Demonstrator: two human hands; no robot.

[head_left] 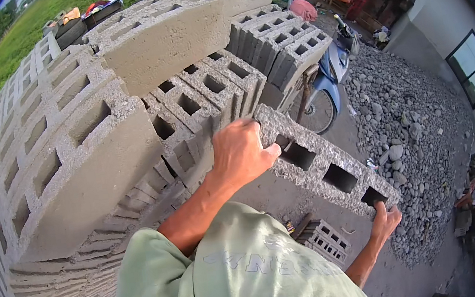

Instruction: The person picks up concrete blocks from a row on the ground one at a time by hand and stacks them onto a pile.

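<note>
A grey concrete hollow block (319,166) is held in front of me, slanting down from upper left to lower right, with its square openings facing up. My left hand (243,154) is closed over its left end, the thumb lying along the near edge near the first opening. At the other end my right hand (386,222) grips the lower right corner, fingers by the last opening. Just beyond my left hand stands a row of upright hollow blocks (197,93), part of a tall stack. A longer smooth-faced block (168,44) lies above that row.
Stacked hollow blocks (97,186) fill the left side. A blue motorbike (330,71) is parked beyond the held block. To the right spreads a gravel heap (413,148), beside a pale wall (443,16) with a window. A patterned vent block (327,241) lies on the ground below.
</note>
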